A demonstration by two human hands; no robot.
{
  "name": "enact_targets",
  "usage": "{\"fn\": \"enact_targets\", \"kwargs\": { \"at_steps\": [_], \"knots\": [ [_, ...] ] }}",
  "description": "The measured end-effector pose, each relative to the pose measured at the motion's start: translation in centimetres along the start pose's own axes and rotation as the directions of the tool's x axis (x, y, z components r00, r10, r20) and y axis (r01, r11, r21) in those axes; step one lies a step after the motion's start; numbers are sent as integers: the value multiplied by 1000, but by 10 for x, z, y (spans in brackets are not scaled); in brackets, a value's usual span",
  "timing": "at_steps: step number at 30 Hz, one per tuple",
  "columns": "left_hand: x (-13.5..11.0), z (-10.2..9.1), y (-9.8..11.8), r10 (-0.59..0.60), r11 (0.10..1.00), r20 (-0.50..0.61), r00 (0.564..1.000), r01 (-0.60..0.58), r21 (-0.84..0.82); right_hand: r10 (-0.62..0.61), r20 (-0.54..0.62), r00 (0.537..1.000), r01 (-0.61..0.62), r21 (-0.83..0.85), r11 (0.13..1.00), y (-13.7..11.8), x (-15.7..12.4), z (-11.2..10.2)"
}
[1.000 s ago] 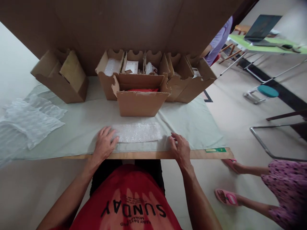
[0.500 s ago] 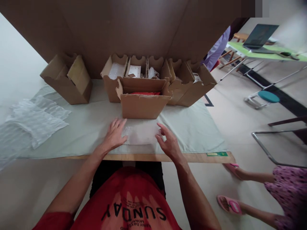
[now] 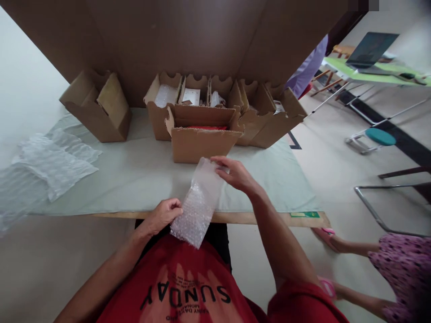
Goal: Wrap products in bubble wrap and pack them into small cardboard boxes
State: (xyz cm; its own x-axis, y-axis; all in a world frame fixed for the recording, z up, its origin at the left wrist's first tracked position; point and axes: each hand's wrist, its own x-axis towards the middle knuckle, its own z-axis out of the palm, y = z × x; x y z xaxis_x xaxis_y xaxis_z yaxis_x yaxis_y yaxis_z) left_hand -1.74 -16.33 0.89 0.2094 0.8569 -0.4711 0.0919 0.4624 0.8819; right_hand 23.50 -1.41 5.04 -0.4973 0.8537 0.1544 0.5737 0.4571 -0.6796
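Observation:
A clear bubble wrap pouch [image 3: 198,202] slants over the table's front edge, its lower end hanging close to my shirt. My left hand [image 3: 164,213] pinches its left side near the lower end, fingers curled in. At the upper end, the thumb and fingers of my right hand [image 3: 235,174] grip the pouch's right corner. Just behind stands a cardboard box [image 3: 204,147] with something red inside. Whether the pouch contains anything cannot be made out.
Several open cardboard bins [image 3: 158,121] line the back, holding wrapped and white items. Another cardboard box [image 3: 101,116] stands at the left, near loose bubble wrap sheets [image 3: 63,161]. Right of the table [image 3: 269,219], a person's legs [image 3: 362,249] show, with a laptop table [image 3: 397,76] and a stool [image 3: 380,137] beyond.
Half a second ago the pouch lay flat across the cloth, with my hands at its two ends. Now it is turned lengthwise and lifted, my left hand nearer me and my right hand farther away.

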Motion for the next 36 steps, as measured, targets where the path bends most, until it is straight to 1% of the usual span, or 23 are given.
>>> {"fn": "enact_targets", "kwargs": {
  "at_steps": [2,3,5,7,8,10,12,14,17,19,20,22,23,24,25,26,27,28,29,31,32,34,36],
  "knots": [
    [-1,5,-10,-66,995,-59,996,61,-79,-3,27,1000,5,-79,997,8,15,22],
    [-1,7,-15,-76,993,-85,993,68,-98,-8,7,1000,9,-126,992,10,18,29],
    [-3,12,-22,-40,995,-142,989,26,-97,-43,-67,997,28,-206,978,11,6,35],
    [-5,16,-28,28,996,-189,982,-42,-74,-107,-93,990,81,-248,965,7,-27,36],
    [-5,18,-30,55,995,-202,978,-70,-65,-140,-63,988,120,-258,959,3,-49,36],
    [-5,21,-33,87,992,-209,974,-103,-70,-185,62,981,195,-266,944,-5,-97,43],
    [-2,25,-34,89,987,-195,977,-113,-116,-176,150,973,214,-300,930,-13,-137,60],
    [2,26,-32,56,979,-170,984,-87,-186,-169,123,978,201,-326,924,-18,-158,83],
    [3,21,-24,-54,968,-109,993,25,-250,-131,-41,991,115,-268,957,-18,-154,112],
    [0,12,-17,-109,966,-45,993,95,-239,-10,-161,987,-16,-159,987,-15,-138,119],
    [-2,8,-14,-103,974,-41,994,92,-208,79,-194,978,-99,-94,991,-14,-130,118],
    [-6,3,-9,19,998,-148,989,-27,-51,251,-185,950,-252,21,968,-13,-115,112],
    [-7,2,-8,144,988,-233,962,-127,87,311,-158,937,-305,62,950,-12,-109,109],
    [-7,4,-8,303,939,-293,907,-231,256,350,-131,928,-340,91,936,-11,-103,106],
    [-5,8,-8,470,843,-294,832,-324,429,374,-114,920,-363,106,926,-11,-98,103],
    [-2,13,-9,610,711,-228,759,-396,581,390,-104,915,-379,109,919,-10,-93,102],
    [2,19,-10,700,565,-118,704,-445,694,401,-97,911,-392,100,914,-10,-90,101],
    [7,24,-11,740,428,2,673,-472,771,413,-95,906,-407,77,910,-10,-87,101],
    [13,28,-12,737,313,109,667,-480,819,422,-99,901,-420,43,907,-10,-85,101],
    [25,31,-12,665,174,241,707,-460,871,411,-158,898,-424,-53,904,-11,-86,98],
    [30,30,-12,626,139,274,730,-450,882,377,-208,902,-405,-111,908,-13,-89,96],
    [39,25,-9,570,104,325,755,-459,883,237,-280,930,-307,-242,920,-17,-97,90],
    [44,19,-6,545,87,361,756,-479,873,58,-209,976,-132,-362,923,-22,-104,84]
  ]
}}
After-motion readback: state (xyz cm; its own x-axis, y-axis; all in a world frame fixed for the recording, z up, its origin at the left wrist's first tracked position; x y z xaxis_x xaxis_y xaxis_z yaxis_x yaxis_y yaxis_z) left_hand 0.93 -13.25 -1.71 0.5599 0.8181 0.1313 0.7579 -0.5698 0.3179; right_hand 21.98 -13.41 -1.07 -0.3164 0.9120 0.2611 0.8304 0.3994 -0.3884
